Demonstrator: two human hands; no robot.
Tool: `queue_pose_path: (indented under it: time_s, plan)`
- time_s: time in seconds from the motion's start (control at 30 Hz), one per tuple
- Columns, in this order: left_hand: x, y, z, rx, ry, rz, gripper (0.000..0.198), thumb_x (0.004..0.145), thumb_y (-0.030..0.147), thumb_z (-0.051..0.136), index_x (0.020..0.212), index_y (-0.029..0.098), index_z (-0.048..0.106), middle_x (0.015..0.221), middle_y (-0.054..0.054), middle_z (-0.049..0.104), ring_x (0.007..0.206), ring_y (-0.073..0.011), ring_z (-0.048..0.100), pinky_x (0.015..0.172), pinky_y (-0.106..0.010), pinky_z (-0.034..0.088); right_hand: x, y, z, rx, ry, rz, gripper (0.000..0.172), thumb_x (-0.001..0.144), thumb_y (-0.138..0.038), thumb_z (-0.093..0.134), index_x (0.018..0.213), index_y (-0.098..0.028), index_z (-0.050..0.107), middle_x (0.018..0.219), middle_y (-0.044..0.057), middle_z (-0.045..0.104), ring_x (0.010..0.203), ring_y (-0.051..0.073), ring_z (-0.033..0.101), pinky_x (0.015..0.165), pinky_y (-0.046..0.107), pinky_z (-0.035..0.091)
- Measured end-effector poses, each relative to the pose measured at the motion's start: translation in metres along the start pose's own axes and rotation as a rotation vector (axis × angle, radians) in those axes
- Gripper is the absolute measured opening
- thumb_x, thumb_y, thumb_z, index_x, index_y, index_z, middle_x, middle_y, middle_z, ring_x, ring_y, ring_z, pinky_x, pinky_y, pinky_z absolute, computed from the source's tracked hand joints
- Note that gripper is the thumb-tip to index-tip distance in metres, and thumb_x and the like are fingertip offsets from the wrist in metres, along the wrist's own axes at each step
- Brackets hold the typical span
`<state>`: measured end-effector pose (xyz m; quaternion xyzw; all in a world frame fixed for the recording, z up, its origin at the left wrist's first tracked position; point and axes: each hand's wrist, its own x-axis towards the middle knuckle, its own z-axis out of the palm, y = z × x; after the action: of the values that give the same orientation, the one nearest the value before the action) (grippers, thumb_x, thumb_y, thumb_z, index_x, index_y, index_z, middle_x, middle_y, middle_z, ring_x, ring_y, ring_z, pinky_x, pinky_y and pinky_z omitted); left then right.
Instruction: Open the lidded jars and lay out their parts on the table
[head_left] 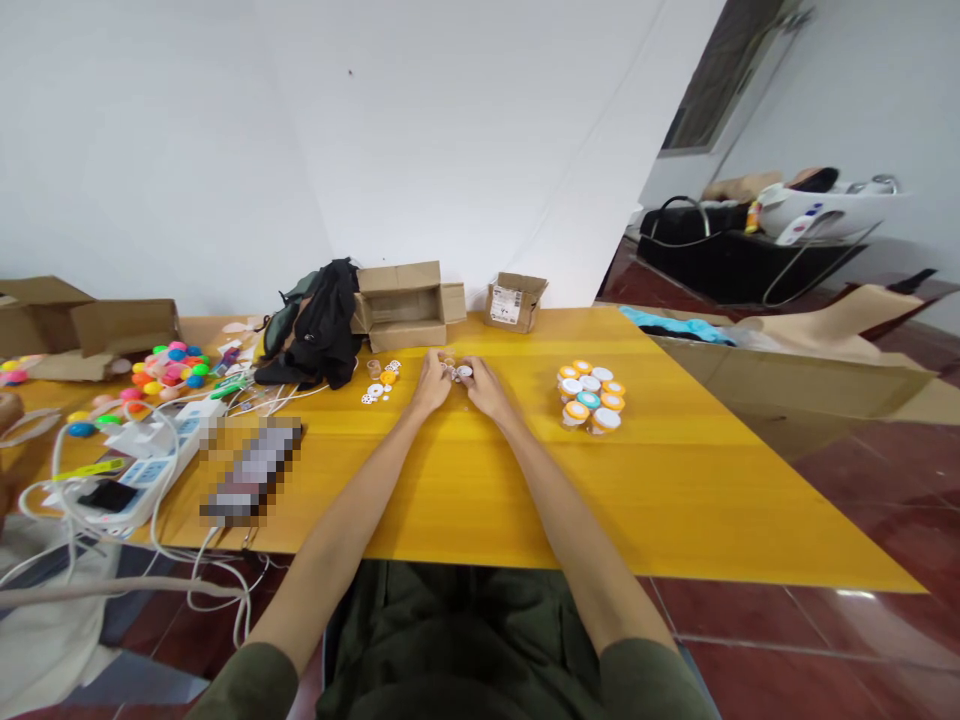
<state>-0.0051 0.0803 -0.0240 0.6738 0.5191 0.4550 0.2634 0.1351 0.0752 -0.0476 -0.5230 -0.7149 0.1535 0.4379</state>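
Observation:
My left hand (431,384) and my right hand (481,386) meet over the middle of the table, both with closed fingers. A white round lid (465,371) is pinched in the right hand. Small clear and white parts show at the left fingertips, too small to name. Left of my hands lie loose white perforated discs (394,366), an orange ring-like piece (388,377) and a small clear cup (374,368). To the right stands a cluster of small clear jars with white, orange and teal lids (589,399).
An open cardboard box (405,310), a smaller box (515,303) and a black bag (319,330) stand along the wall. At left are colourful balls (172,370), a power strip (161,470) with tangled white cables and a blurred phone (255,470). The yellow table (675,510) ends at right.

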Motion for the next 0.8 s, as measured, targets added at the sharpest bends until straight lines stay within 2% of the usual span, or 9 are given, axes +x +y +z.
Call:
queue_pose_path:
  time_s: [0.13, 0.27, 0.63, 0.8]
  plan:
    - [-0.004, -0.003, -0.002, 0.053, -0.018, 0.073, 0.021, 0.08, 0.002, 0.055, 0.089, 0.022, 0.057, 0.107, -0.005, 0.059, 0.108, -0.0196, 0.059, 0.108, -0.037, 0.042, -0.003, 0.0, -0.001, -0.078, 0.037, 0.026, 0.022, 0.084, -0.012, 0.056, 0.1, -0.024, 0.063, 0.106, 0.005, 0.067, 0.101, 0.021, 0.062, 0.094, 0.036, 0.049]
    - [-0.006, -0.005, -0.001, 0.111, -0.033, 0.117, 0.021, 0.079, 0.001, 0.056, 0.081, 0.022, 0.061, 0.106, -0.004, 0.057, 0.108, -0.0194, 0.059, 0.109, -0.036, 0.043, -0.003, -0.003, -0.004, -0.146, 0.0, 0.021, 0.023, 0.086, -0.009, 0.053, 0.097, -0.023, 0.068, 0.104, 0.006, 0.067, 0.101, 0.02, 0.062, 0.097, 0.035, 0.046]
    - [-0.009, -0.001, -0.003, 0.151, -0.047, 0.101, 0.02, 0.079, 0.003, 0.06, 0.079, 0.021, 0.066, 0.114, -0.006, 0.059, 0.115, -0.0214, 0.058, 0.111, -0.041, 0.043, -0.005, -0.013, -0.011, -0.297, -0.083, -0.01, 0.034, 0.09, -0.01, 0.051, 0.112, -0.027, 0.07, 0.12, 0.008, 0.068, 0.106, 0.025, 0.06, 0.093, 0.037, 0.047]
    - [-0.01, 0.0, -0.005, 0.104, -0.041, 0.096, 0.023, 0.077, 0.001, 0.06, 0.081, 0.022, 0.068, 0.112, -0.005, 0.06, 0.117, -0.0211, 0.058, 0.114, -0.041, 0.041, -0.005, -0.013, -0.01, -0.276, -0.059, 0.02, 0.037, 0.09, -0.008, 0.048, 0.113, -0.025, 0.071, 0.121, 0.008, 0.067, 0.108, 0.023, 0.06, 0.1, 0.037, 0.044]
